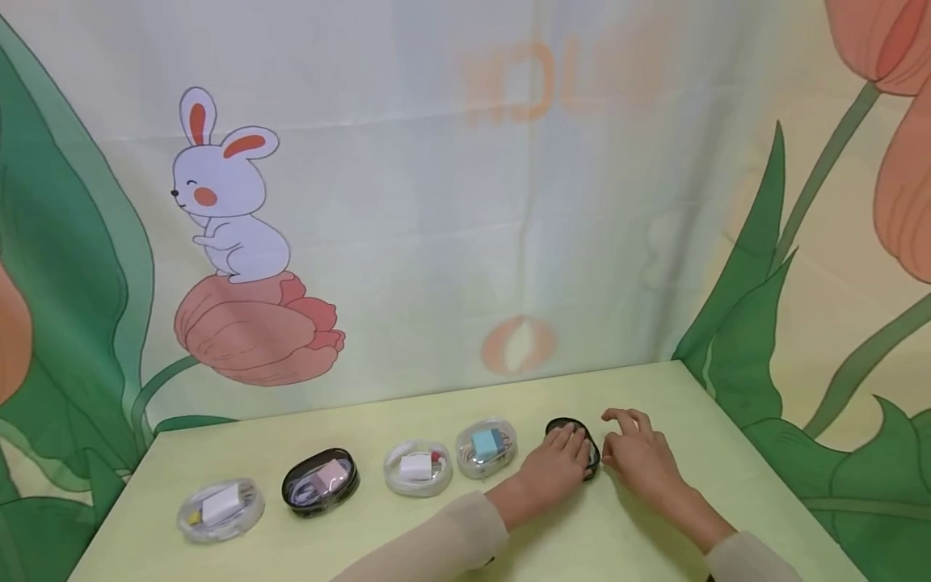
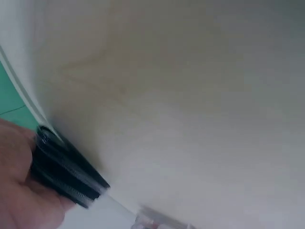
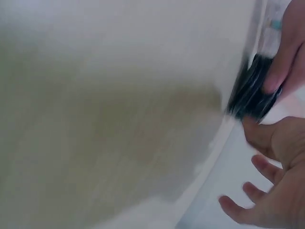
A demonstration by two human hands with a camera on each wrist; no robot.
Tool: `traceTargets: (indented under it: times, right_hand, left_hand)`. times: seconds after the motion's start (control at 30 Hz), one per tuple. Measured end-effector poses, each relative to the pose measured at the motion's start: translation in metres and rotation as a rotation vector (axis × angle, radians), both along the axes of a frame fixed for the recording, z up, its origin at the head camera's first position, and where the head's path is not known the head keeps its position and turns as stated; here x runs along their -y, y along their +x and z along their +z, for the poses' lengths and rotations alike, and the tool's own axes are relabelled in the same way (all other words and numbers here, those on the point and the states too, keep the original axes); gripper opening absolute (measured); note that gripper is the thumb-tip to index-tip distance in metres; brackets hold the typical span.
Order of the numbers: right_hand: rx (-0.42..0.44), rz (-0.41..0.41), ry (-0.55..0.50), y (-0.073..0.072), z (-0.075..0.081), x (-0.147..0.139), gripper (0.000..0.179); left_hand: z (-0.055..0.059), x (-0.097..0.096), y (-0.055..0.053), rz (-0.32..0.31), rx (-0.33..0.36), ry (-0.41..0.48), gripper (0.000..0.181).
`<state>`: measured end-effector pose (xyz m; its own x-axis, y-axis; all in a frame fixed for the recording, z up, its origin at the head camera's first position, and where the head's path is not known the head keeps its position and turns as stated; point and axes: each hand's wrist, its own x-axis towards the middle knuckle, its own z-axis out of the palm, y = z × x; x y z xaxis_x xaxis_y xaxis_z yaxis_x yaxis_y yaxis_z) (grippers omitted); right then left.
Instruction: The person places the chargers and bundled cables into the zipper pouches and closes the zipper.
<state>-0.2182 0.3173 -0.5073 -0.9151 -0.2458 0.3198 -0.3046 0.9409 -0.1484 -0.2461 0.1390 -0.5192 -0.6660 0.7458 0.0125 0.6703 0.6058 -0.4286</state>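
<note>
My left hand [image 1: 549, 469] lies over a black oval case [image 1: 595, 459] on the table, its fingers across the top. In the left wrist view the case [image 2: 66, 167] stands between that hand's fingers and thumb, its ridged side showing. The right wrist view shows the left thumb along the case [image 3: 255, 90]. Just right of it is my right hand [image 1: 640, 461], fingers loosely bent and spread, one fingertip at the case's edge. The hand hides most of the case top.
Left of the hands stand a clear case with a blue charger [image 1: 486, 444], a clear case with a white charger [image 1: 418, 469], a black case with a pink charger [image 1: 321, 482] and another clear case [image 1: 221, 509]. Behind the pale table [image 1: 407, 541] hangs a printed cloth [image 1: 407, 242].
</note>
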Motion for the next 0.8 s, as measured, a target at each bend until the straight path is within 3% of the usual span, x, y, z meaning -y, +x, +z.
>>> traceTargets:
  times: [0.1,0.17,0.33,0.47,0.57,0.8]
  right_hand:
    - [-0.009,-0.014,0.036,-0.004,-0.003,0.0,0.018]
    - [0.003,0.007,0.02,-0.004,-0.004,0.0,0.016]
    - [0.087,0.05,-0.067,-0.002,-0.002,0.002,0.015]
    - [0.043,0.022,-0.062,0.001,0.004,-0.001,0.013]
    - [0.003,-0.018,-0.064,0.002,0.006,-0.007,0.013]
    - [0.034,-0.05,-0.098,0.004,0.005,-0.021,0.01]
  left_hand:
    - [0.001,0.008,-0.003,-0.082,0.0,-0.007,0.049]
    - [0.003,0.012,-0.005,-0.099,0.021,0.008,0.047]
    - [0.005,0.007,-0.001,0.011,0.077,0.091,0.049]
    - [0.005,-0.004,0.004,0.099,0.004,0.179,0.05]
    - [0.006,-0.01,0.003,0.112,-0.044,0.205,0.04]
    - [0.008,-0.008,-0.002,0.031,-0.016,0.195,0.021]
